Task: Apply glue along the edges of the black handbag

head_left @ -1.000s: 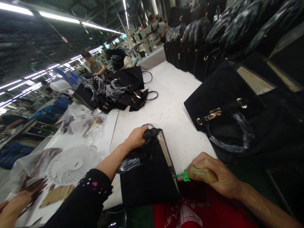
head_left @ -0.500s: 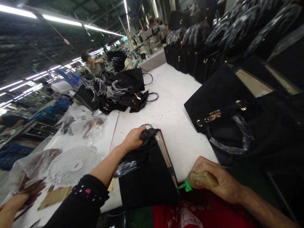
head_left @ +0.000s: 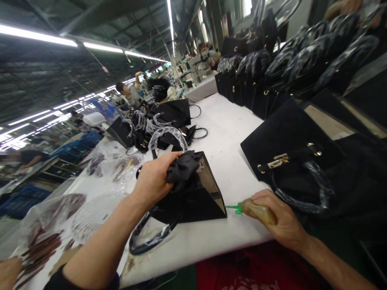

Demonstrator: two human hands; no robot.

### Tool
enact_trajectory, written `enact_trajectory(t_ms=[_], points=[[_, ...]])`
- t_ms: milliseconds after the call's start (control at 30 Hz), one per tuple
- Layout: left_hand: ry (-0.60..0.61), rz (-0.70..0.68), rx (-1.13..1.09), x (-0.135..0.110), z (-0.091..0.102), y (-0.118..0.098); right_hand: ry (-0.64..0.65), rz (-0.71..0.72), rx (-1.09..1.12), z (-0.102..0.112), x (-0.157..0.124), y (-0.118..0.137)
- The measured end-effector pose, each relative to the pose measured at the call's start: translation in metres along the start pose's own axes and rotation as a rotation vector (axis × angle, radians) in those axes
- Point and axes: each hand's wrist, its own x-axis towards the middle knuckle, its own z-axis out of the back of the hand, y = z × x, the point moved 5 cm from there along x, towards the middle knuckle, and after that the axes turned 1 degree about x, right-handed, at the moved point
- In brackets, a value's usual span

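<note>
My left hand point(head_left: 154, 179) is closed around the crumpled top edge of a black handbag point(head_left: 196, 197) that stands tipped up on the white table point(head_left: 223, 133). The bag's plastic-wrapped handles show above point(head_left: 165, 135) and below point(head_left: 151, 237) it. Just right of the bag, my right hand point(head_left: 278, 221) grips a small yellowish squeeze bottle point(head_left: 258, 210). Its green nozzle point(head_left: 234, 208) points at the bag's lower right corner and almost touches it.
A large black bag with gold hardware point(head_left: 290, 157) lies to the right, and a row of upright black bags point(head_left: 272, 76) lines the far right. More bags point(head_left: 163, 121) are piled mid-table. A white fan point(head_left: 93, 209) and plastic bags point(head_left: 45, 217) sit left. A person point(head_left: 128, 92) works farther back.
My left hand has lifted the bag from lying flat to standing tipped on the table, farther from me. My right hand with the bottle stays near the bag's corner.
</note>
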Motion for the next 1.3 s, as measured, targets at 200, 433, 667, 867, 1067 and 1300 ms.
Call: enact_trajectory(t_ms=[200, 433, 667, 867, 1067, 1300], points=[[-0.150, -0.021, -0.124, -0.031, -0.014, -0.016, -0.003, 0.000, -0.021, -0.002, -0.001, -0.005], [0.074, 0.084, -0.339, -0.059, -0.040, -0.021, -0.022, -0.008, -0.033, -0.004, 0.003, -0.009], [0.030, 0.133, -0.472, -0.084, -0.040, -0.024, 0.120, -0.163, 0.080, -0.010, 0.005, -0.008], [0.029, 0.206, -0.546, -0.094, -0.035, -0.025, 0.034, -0.196, 0.078, -0.008, 0.008, -0.009], [0.025, 0.167, -0.558, -0.094, -0.030, -0.028, 0.173, -0.312, 0.125, -0.009, 0.003, -0.011], [0.034, 0.119, -0.568, -0.100, -0.030, -0.026, 0.161, -0.317, 0.125, -0.007, -0.006, -0.016]])
